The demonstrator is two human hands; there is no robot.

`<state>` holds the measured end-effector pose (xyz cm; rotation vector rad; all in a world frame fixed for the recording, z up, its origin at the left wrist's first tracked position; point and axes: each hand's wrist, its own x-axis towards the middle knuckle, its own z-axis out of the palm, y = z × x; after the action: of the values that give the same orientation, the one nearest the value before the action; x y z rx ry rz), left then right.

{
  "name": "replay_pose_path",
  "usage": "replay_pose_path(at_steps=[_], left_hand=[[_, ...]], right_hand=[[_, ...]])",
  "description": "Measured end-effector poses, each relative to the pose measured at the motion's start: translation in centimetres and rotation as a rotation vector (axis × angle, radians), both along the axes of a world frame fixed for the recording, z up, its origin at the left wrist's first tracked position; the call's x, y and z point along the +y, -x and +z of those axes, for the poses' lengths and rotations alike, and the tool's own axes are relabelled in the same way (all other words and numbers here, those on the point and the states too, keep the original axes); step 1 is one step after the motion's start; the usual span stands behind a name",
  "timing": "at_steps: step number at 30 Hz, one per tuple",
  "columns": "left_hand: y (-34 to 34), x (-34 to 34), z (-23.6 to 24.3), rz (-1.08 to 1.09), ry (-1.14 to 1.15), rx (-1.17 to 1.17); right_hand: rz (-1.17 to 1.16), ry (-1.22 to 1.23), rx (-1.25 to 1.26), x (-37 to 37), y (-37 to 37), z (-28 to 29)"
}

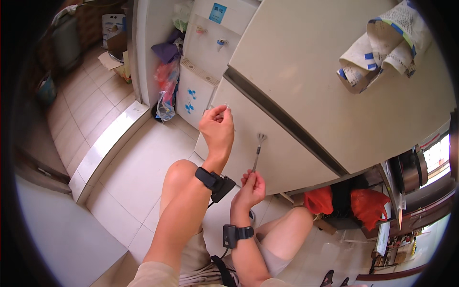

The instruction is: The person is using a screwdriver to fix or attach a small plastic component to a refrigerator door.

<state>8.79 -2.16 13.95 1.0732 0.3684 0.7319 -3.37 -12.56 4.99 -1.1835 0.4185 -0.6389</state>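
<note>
Person crouched at a fridge (296,110), knees up, both hands raised to its lower door.

Right hand (251,187) is closed around the near end of a thin metal tool (257,152); the far, forked end rests on or just off the door face, which of the two I cannot tell. Left hand (217,129) sits higher and to the left, fingertips pinched on something tiny and pale (227,107) at the door's upper left edge; too small to identify.

Handling, as judged: the tool looks light, stiff and narrow, smooth metal, likely to slip or twist in the fingers if gripped only at the tip. Best held low on the shaft, as now, near the end. The pinched piece is probably very light and easy to drop; a fingertip pinch is the only hold it allows.

Look: the tool is grey, slim-shafted, widening to a small splayed head.

Nearby: water dispenser (203,62) far left, plastic bags (165,86) beside it, red bags (368,205) right, cloth (382,43) on top.
</note>
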Motion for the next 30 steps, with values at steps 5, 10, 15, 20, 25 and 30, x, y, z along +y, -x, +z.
replay_pose_path(at_steps=[5,10,15,20,25,30], left_hand=[[0.6,-2.4,-0.4,-0.119,-0.097,0.025],[0.9,-2.3,-0.3,-0.232,-0.093,0.036],[2.0,-3.3,0.4,-0.333,-0.031,0.099],[2.7,-4.0,0.2,-0.379,-0.09,0.089],[2.5,-5.6,0.0,-0.384,-0.153,0.067],[2.8,-6.8,-1.8,-0.389,-0.256,0.009]], right_hand=[[-0.078,0.137,-0.088,-1.1,-1.3,5.5],[-0.008,-0.015,0.004,-2.3,2.1,1.1],[-0.128,-0.09,0.034,-3.2,2.7,0.1],[-0.12,-0.11,-0.151,-4.6,1.1,5.4],[-0.115,-0.231,0.017,-5.9,3.5,-2.6],[-0.126,-0.197,-0.049,-6.0,2.0,1.5]])
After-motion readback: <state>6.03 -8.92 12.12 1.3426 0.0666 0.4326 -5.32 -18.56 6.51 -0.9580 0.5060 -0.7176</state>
